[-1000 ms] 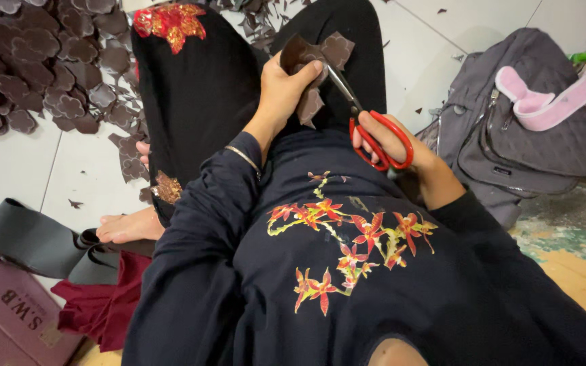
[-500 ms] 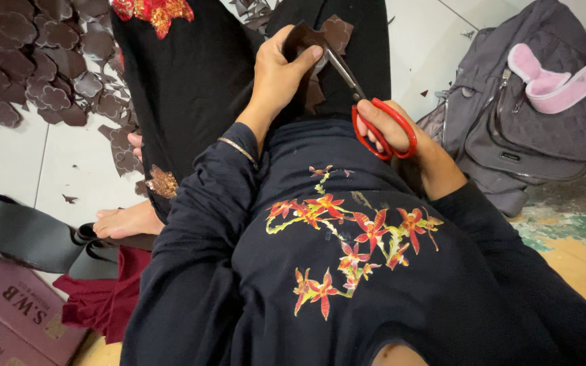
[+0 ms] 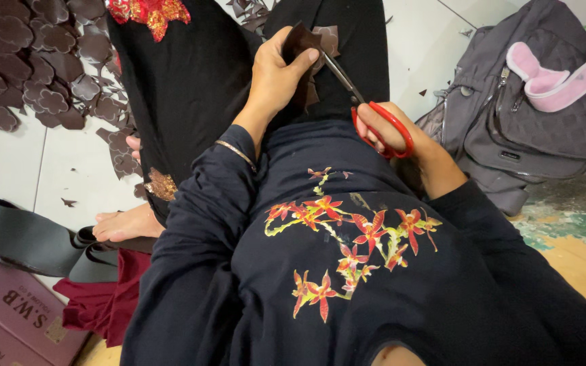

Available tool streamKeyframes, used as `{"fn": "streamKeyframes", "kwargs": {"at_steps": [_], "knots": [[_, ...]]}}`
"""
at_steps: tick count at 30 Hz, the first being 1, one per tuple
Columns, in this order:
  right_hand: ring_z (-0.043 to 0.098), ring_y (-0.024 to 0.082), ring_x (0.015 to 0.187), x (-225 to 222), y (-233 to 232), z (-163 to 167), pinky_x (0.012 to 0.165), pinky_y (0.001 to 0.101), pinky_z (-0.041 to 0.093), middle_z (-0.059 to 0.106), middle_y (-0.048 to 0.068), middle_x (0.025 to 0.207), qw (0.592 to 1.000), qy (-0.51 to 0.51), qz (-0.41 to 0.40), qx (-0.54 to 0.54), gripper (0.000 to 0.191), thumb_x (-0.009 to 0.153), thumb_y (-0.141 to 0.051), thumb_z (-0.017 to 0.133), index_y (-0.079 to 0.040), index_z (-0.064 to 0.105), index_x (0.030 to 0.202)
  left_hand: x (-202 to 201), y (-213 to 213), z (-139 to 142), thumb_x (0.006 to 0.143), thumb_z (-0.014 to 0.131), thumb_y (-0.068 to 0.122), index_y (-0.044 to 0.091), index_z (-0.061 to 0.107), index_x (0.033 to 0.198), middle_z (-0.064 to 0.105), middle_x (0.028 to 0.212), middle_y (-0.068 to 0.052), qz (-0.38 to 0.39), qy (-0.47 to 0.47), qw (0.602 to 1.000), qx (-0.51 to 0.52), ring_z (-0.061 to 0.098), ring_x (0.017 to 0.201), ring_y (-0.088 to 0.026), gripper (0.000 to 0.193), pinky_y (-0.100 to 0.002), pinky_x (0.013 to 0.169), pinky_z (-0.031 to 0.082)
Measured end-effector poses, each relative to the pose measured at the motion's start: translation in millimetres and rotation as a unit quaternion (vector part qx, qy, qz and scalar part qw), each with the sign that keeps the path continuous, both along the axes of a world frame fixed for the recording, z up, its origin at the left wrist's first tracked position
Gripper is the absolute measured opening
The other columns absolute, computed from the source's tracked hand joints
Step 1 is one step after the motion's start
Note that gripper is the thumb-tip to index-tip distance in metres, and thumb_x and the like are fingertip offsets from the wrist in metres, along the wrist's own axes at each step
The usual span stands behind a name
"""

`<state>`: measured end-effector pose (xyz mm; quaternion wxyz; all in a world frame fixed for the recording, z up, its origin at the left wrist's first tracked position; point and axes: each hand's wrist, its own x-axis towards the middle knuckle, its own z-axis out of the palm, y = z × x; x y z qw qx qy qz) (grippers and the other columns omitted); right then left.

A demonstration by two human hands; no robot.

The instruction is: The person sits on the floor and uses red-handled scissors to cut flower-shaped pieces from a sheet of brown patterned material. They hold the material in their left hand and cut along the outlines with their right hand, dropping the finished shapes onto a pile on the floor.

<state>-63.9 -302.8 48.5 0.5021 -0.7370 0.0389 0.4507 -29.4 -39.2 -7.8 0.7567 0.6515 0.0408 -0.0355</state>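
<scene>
Small dark brown piece of leather-like sheet [image 3: 310, 42], partly cut to a lobed outline, held above the lap over black trousers; the left hand [image 3: 276, 74] pinches it, thumb on the near face and fingers curled behind. Red-handled scissors with slim steel blades [image 3: 364, 108] meet its right edge, blades parted narrowly at the material; the right hand [image 3: 391, 132] grips them with fingers through the loops, closed about the handles. Judgement on the cut: it goes best in short bites near the blade pivot, the left hand turning the piece into the blades rather than the scissors swinging round, thumb kept clear of the cutting line. Outward: heap of finished dark brown petal-shaped cut-outs [image 3: 28, 64] on the white tiled floor [image 3: 55, 166] at upper left, with scattered offcuts [image 3: 120, 152] beside the leg. A bare foot [image 3: 127, 224] rests near a roll of grey-black sheet material [image 3: 28, 240]; maroon cloth [image 3: 103, 301] and a maroon flat box [image 3: 8, 318] lie at lower left. Grey quilted backpack [image 3: 517, 115] stands to the right, a pink padded band [image 3: 557, 74] on top, well apart from the scissors. Nothing obstructs the blades; loose trimmings hanging under the piece may snag the view of the line.
</scene>
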Motion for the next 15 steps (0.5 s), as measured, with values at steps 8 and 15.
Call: {"fn": "streamKeyframes", "kwargs": {"at_steps": [8,15], "knots": [[0.043,0.008,0.055,-3,-15,6,0.054,0.0250,0.040,0.046,-0.004,0.068,0.985,0.120,-0.021,0.123,0.064,0.102,-0.067,0.038,-0.008,0.060,0.094,4,-2,-2,0.096,0.076,0.007,0.003,0.068,0.110,0.074,0.102,0.000,-0.036,0.017,0.984,-0.176,0.068,0.093,-0.009,0.017,-0.026,0.087,0.056],[0.043,0.010,0.060,-5,-15,20,0.060,0.0255,0.039,0.047,-0.003,0.072,0.987,0.075,0.005,0.144,0.069,0.102,-0.070,0.039,-0.005,0.061,0.097,4,5,-2,0.094,0.080,0.009,0.005,0.068,0.110,0.073,0.102,-0.002,-0.060,0.035,0.968,-0.240,0.068,0.094,-0.011,0.020,-0.028,0.089,0.056]]}}
